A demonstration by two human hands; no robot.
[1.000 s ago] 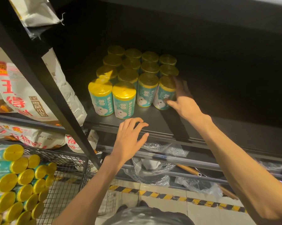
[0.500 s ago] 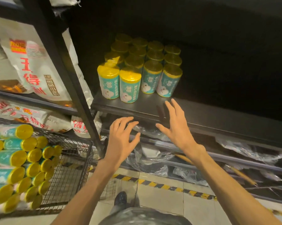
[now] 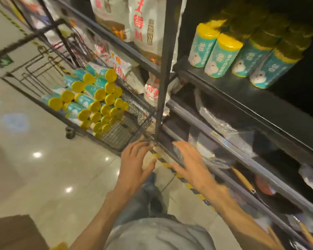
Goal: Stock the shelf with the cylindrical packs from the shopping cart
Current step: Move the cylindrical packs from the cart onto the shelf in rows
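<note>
Several teal cylindrical packs with yellow caps [image 3: 222, 55] stand upright in rows on the dark shelf [image 3: 245, 98] at the upper right. More of the same packs [image 3: 94, 98] lie stacked on their sides in the wire shopping cart [image 3: 123, 136] at the left. My left hand [image 3: 135, 165] and my right hand [image 3: 191, 163] hover empty with fingers spread, low in front of the shelf post, between cart and shelf. Neither hand touches a pack.
A black shelf post [image 3: 164, 69] stands between the cart and the stocked shelf. White bags with red print [image 3: 141, 24] fill the neighbouring shelves. Lower shelves hold plastic-wrapped goods [image 3: 222, 127]. Glossy tiled floor [image 3: 43, 168] lies at left; a cardboard box [image 3: 13, 231] sits at the bottom left.
Both hands have dropped away from the shelf edge and moved down toward the cart side. The view has swung left and tilted, bringing the cart more into sight.
</note>
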